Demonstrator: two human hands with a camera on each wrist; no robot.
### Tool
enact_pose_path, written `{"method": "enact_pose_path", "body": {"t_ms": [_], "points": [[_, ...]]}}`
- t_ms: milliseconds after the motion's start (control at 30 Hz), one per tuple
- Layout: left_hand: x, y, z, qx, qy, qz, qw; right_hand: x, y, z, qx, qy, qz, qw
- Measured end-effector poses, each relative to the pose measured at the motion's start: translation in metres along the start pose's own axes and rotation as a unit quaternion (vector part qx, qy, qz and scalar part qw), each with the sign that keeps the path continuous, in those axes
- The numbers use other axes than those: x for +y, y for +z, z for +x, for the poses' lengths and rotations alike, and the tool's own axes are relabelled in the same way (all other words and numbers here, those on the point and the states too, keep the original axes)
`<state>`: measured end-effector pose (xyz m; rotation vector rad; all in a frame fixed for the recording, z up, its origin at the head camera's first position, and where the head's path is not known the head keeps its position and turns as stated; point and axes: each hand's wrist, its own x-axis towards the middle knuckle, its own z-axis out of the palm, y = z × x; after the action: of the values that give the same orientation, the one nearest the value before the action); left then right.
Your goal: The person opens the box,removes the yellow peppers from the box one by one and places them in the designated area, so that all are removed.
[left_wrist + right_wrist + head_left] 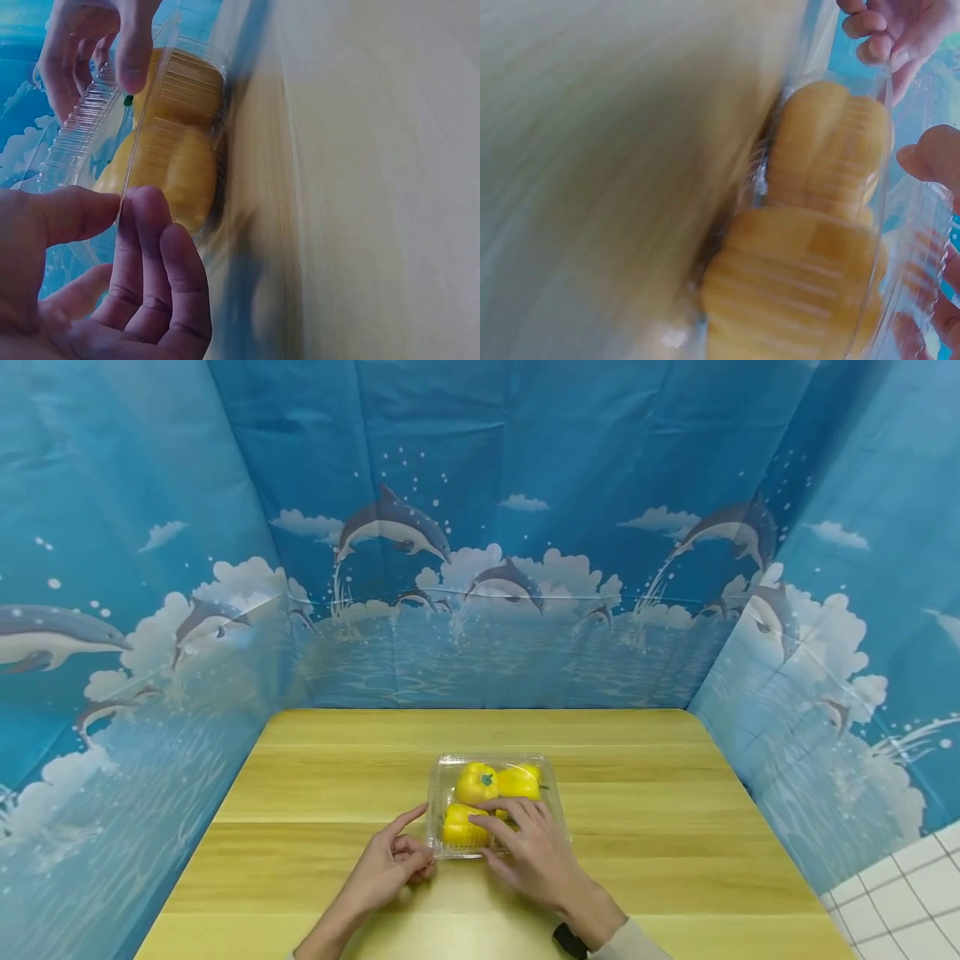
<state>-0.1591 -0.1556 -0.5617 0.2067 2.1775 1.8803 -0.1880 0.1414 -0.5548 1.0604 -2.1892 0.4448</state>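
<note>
A clear plastic clamshell box [437,789] stands on the wooden table, with several yellow bell peppers [476,783] inside. One pepper shows a green stem. At the box's near left corner, my left hand [384,870] pinches the thin rim between thumb and fingertips, as the left wrist view shows. My right hand [534,853] lies over the near right part of the lid, its fingers spread and loosely bent on the ridged plastic [88,124]. Its thumb [934,154] is near the front edge. The right hand hides part of the peppers behind it.
The wooden table [637,827] extends around the box on all sides. Blue curtains [487,652] with dolphins and clouds enclose the back and both sides. White tiles [900,893] show at the lower right. A black band [570,939] sits by the right wrist.
</note>
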Motion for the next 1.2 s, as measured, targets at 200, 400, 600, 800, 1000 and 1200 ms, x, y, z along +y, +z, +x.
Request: {"method": "enact_pose_path", "body": {"t_ms": [200, 400, 600, 800, 1000, 1200], "points": [[0.001, 0.002, 0.001, -0.004, 0.002, 0.002, 1.0000, 0.011, -0.009, -0.010, 0.022, -0.009, -0.005, 0.9997], [0.003, 0.003, 0.001, -0.001, -0.003, 0.005, 1.0000, 0.027, -0.018, -0.021, 0.028, 0.009, -0.009, 0.9995], [0.000, 0.002, 0.001, -0.003, -0.002, 0.011, 0.9999, 0.041, -0.026, -0.029, 0.020, 0.020, -0.001, 0.9996], [-0.002, 0.002, 0.002, 0.010, -0.004, 0.025, 0.9996, 0.044, -0.029, -0.033, -0.006, 0.033, 0.023, 0.9992], [0.000, 0.004, 0.007, 0.015, 0.010, 0.035, 0.9992, 0.043, -0.033, -0.034, -0.007, 0.031, 0.008, 0.9995], [0.002, 0.003, 0.010, -0.003, 0.017, 0.038, 0.9991, 0.041, -0.039, -0.034, -0.005, 0.020, 0.004, 0.9998]]}}
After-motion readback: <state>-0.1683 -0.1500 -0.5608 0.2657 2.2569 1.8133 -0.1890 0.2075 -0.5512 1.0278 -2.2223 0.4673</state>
